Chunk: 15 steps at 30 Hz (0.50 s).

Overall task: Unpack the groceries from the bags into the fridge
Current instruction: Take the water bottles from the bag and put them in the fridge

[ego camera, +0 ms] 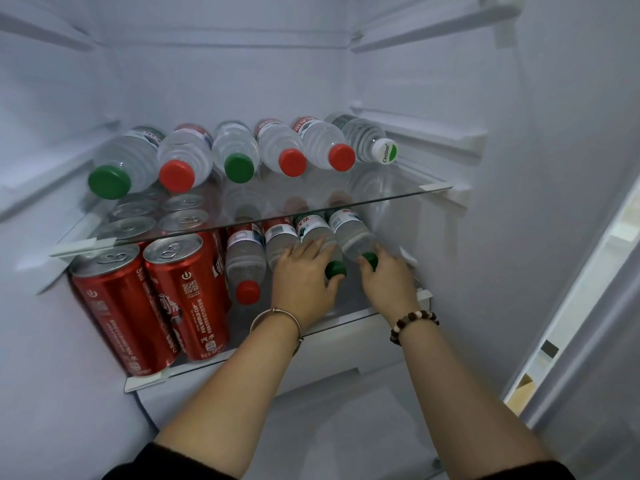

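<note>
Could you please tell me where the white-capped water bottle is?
In the head view, the white-capped bottle lies on the upper glass shelf, at the right end of the row, beside a red-capped bottle.

White fridge walls [242, 81] fill the frame, lit cool and even. Moulded shelf rails [415, 131] run along both sides. Far right: pale grey door edge [581, 299]. Lower right: a tan corner [521, 389], cardboard-like.

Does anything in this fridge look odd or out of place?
Nothing spilled or damaged. One small oddity: the white-capped bottle at the right end of the upper glass shelf sits further back than its red- and green-capped neighbours, breaking the row.
</note>
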### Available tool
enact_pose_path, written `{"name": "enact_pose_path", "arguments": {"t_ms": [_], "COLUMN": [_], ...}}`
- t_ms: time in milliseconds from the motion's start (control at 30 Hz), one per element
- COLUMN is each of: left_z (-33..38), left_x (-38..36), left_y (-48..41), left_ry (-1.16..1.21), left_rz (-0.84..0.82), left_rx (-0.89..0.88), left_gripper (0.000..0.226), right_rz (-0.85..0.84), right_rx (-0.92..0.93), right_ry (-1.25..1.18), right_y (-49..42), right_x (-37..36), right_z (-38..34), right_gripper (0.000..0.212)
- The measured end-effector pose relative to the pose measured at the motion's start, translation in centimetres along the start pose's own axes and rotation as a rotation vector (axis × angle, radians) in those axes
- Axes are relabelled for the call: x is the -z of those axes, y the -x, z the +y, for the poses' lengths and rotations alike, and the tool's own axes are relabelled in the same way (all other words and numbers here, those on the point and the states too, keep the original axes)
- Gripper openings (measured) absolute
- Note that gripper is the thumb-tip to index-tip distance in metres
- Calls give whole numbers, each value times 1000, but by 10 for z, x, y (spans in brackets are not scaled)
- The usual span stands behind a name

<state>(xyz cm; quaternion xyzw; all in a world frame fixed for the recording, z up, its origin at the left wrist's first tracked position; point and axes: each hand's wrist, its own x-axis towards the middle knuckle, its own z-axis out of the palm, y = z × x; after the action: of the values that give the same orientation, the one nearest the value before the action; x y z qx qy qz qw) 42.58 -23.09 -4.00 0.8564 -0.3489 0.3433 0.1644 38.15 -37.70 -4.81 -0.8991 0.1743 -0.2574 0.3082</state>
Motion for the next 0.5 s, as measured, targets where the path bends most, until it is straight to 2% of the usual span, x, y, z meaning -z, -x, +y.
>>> {"name": "enact_pose_path", "arguments": {"t_ms": [167, 367, 500], "left_z": [0, -1, -1], "left_x": [-3, -6, -6], "left_y": [-1, 0, 0], "left_ry": [2, -7, 4], "left_rz": [4, 26, 52], "left_rx": [26, 18, 23], "left_gripper": [56, 55, 54], "right_rz": [-44, 2, -2], "right_rx": [-22, -11, 19], "right_ry": [-24, 94, 42], "right_y": [-6, 1, 5], "right_x": [1, 0, 5], "right_z": [2, -1, -5], "right_gripper": [38, 38, 36]}}
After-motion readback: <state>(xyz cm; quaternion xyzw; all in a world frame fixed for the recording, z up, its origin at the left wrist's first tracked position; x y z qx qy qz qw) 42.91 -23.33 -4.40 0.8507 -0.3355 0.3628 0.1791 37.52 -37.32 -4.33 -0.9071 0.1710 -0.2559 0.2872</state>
